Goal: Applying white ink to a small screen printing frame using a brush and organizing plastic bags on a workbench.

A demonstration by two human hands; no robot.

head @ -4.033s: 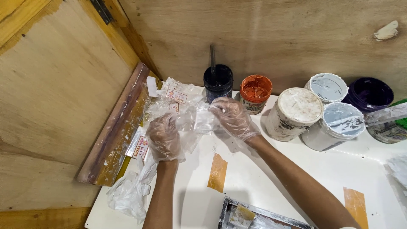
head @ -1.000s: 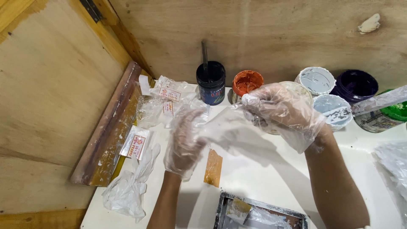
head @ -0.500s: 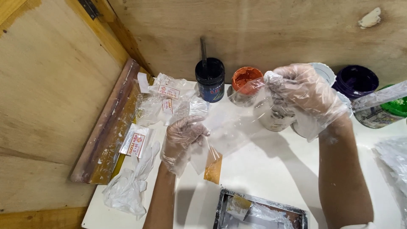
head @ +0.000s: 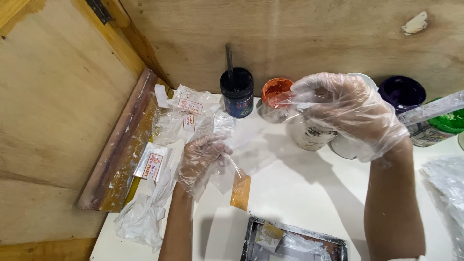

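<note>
Both my hands wear thin clear plastic gloves. My left hand [head: 200,159] rests low over the white table [head: 309,193], its fingers pinched on one end of a clear plastic film [head: 241,154]. The film stretches up and to the right, where my right hand [head: 345,111] pinches its other end, raised above a white paint can [head: 309,135]. An orange patch [head: 240,192] lies on the table just below the film.
Along the plywood back wall stand a black jar with a stick [head: 237,92], an orange paint jar [head: 275,93], a purple jar [head: 401,92] and a green jar [head: 447,123]. A wooden squeegee [head: 121,150], labelled clear packets [head: 186,113], crumpled plastic [head: 140,222] and a metal tray [head: 295,241] lie around.
My right hand has lifted and drawn to the right over the cans, pulling the film taut. My left hand has dropped toward the table and closed on the film's other end.
</note>
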